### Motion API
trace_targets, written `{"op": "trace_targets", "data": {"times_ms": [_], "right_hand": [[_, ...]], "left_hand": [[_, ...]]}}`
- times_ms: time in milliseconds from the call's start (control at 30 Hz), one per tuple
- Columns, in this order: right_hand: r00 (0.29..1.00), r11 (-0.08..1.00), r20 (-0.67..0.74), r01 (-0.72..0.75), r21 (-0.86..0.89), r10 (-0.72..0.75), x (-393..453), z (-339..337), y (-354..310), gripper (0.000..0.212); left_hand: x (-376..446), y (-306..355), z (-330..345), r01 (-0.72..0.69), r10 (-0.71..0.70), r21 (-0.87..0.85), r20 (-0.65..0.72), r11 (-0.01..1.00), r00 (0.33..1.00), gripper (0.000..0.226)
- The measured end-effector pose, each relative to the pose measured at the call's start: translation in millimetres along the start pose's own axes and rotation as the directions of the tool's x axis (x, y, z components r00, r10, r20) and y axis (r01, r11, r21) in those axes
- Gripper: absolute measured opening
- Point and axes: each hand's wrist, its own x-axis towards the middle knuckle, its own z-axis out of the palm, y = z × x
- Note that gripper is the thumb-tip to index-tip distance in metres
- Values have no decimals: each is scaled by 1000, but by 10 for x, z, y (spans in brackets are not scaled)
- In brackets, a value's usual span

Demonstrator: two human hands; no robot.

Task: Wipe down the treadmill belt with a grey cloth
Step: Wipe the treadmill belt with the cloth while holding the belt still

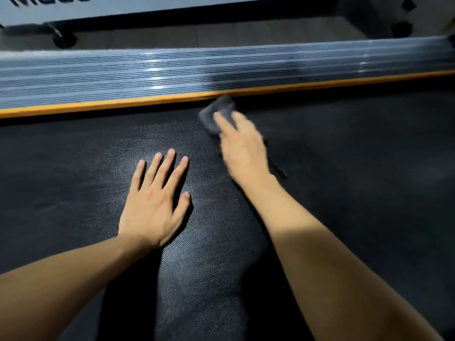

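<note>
Textured black belt point(344, 193) — left hand point(152, 205) flat, right hand point(242, 148) on blurred, bunched grey cloth point(216, 113).

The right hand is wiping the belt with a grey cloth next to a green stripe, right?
Not quite. The stripe is orange, not green. The head view shows the right hand wiping the belt with the grey cloth beside it.

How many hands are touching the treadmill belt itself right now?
1. The left hand lies flat on the belt. The right hand rests on the grey cloth by the orange strip instead.
</note>
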Motion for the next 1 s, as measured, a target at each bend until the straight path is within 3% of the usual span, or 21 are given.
{"op": "trace_targets", "data": {"times_ms": [67,167,267,400,467,533,600,667,733,800,900,1000], "right_hand": [[980,982,-98,-177,-61,171,24,-133,444,44],[935,936,-92,-348,-59,342,-3,-269,773,46],[962,967,-114,-253,-37,248,-95,-178,340,47],[1000,994,14,-8,110,7,-557,12,-510,48],[999,992,23,21,124,-24,-611,-10,-440,50],[998,998,-39,-44,36,46,-571,-95,-45,49],[976,978,-100,-201,-47,196,-569,-297,458,48],[940,943,-94,-332,-20,329,-650,-522,802,48],[925,932,-121,-362,-4,359,-701,-545,788,46],[963,971,-132,-240,-24,235,-806,-405,402,45],[1000,996,2,12,86,-13,-1106,-182,-376,48],[996,988,42,75,132,-81,-1158,-200,-403,53]], "left_hand": [[-2,5,4,5,-5,-5,-8,1000,1000,67],[3,16,13,6,-6,-8,-11,1000,1000,67],[5,9,7,14,-14,-15,-2,1000,1000,70],[24,-2,-20,30,-30,-47,-7,998,1000,78],[24,8,-29,32,-33,-43,-5,999,999,79],[23,9,-25,34,-34,-36,-2,999,999,78],[25,3,-9,37,-37,-34,-3,999,999,78],[14,9,5,42,-42,-25,-4,999,999,78],[27,17,22,45,-45,-17,-10,999,999,79],[30,16,16,44,-44,-16,-6,999,999,79],[29,6,9,41,-41,-15,-9,999,999,80],[29,3,-4,36,-36,-11,-8,999,999,79]]}}
